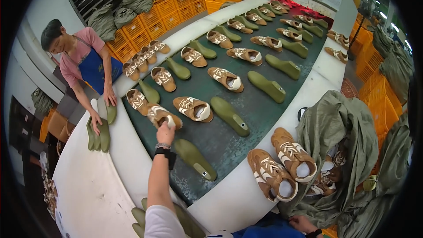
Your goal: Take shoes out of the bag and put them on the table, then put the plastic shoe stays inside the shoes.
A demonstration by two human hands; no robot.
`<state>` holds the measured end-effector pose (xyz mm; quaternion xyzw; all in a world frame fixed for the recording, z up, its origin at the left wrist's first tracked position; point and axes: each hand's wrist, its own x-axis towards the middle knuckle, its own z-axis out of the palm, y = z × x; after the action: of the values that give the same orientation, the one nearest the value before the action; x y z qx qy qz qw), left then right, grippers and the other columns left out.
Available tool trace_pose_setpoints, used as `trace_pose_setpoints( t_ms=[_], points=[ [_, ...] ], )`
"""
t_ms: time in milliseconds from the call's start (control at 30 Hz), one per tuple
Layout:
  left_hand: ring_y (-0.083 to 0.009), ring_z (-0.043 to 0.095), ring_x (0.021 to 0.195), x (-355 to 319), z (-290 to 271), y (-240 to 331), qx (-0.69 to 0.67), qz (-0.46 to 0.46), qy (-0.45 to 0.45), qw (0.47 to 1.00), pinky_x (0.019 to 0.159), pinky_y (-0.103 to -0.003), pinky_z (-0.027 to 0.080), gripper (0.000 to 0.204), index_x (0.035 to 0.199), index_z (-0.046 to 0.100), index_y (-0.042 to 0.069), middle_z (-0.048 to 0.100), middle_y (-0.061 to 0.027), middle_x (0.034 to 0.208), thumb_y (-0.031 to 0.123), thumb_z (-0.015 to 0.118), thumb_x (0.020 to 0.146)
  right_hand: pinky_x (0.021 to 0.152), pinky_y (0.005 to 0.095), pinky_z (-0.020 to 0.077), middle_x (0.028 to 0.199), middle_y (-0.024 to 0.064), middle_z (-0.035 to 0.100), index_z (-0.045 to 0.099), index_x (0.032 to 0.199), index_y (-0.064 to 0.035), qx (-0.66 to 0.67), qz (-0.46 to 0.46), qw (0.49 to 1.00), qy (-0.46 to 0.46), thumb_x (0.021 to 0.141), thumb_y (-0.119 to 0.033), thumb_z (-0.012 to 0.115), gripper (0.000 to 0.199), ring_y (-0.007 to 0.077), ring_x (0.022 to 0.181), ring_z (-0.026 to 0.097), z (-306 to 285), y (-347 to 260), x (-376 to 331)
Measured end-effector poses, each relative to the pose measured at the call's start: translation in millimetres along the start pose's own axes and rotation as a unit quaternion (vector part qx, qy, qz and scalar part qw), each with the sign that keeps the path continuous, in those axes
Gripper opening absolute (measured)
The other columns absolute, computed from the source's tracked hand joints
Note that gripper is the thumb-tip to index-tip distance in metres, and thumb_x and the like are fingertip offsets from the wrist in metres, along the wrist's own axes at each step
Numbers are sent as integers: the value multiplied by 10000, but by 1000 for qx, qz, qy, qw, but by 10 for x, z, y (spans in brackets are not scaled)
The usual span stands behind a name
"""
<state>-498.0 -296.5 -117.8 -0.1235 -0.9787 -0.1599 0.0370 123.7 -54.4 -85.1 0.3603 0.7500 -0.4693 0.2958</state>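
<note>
My left hand [165, 131] is closed on the heel collar of a brown sneaker [159, 115] with white laces and stripes, at the near left corner of the dark green belt [185, 183]. Just right of that wrist lies a green shoe last [194, 158]. Another brown sneaker [192, 108] and a green last [230, 115] sit beyond it. Low at the right, my right hand [302, 224] hangs by a grey-green sack [339, 128], its fingers loose and seemingly holding nothing. A pair of brown sneakers [282, 167] stands on the white ledge above that hand.
Rows of sneakers and lasts cover the belt. Across the left corner, a co-worker [90, 61] in a blue apron handles green lasts [100, 135] on the white table [94, 176]. More lasts [139, 216] lie under my left forearm. Orange crates [152, 22] and sacks line the back and right.
</note>
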Motion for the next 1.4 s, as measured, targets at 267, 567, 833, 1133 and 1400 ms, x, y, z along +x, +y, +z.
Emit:
trace_pose_setpoints(
  t_ms=[267,567,833,1133,1400],
  points=[
    [-346,615,868,-529,-34,-614,136,28,-192,971,782,-419,491,246,955,630,74,627,-224,916,216,563,766,756,384,488,906,154,650,633,1002,-70,-104,-53,993,-4,771,-210,568,278,316,839,620,68,78,49],
    [-350,591,936,-954,-703,-287,38,142,-150,978,807,-412,476,479,1146,527,36,619,-198,1000,231,665,731,690,343,487,872,151,640,613,974,-23,19,-323,941,103,821,-150,566,203,274,774,624,-612,-485,-191],
    [-328,519,1095,-2748,-908,1575,-157,316,-369,860,898,-370,434,626,1281,412,40,520,-222,1190,288,675,769,922,315,403,1235,173,515,420,1271,24,172,-310,903,242,858,-336,562,567,223,1114,510,-1700,-805,831],
    [-261,427,1148,-3516,-315,1462,-559,-185,-408,698,870,-492,394,659,1378,137,281,315,-30,1371,422,524,863,937,298,377,1190,160,535,413,1274,2,49,-344,935,-68,781,-292,629,614,234,1100,494,-895,-1396,1094],
    [-127,555,888,-3944,-686,725,-514,-219,-177,810,793,-251,441,308,1085,544,-27,599,-56,1004,122,555,816,739,305,476,930,149,635,539,1179,-50,63,-324,944,-15,686,-78,588,496,214,826,616,-735,-1515,1053]
  ],
)
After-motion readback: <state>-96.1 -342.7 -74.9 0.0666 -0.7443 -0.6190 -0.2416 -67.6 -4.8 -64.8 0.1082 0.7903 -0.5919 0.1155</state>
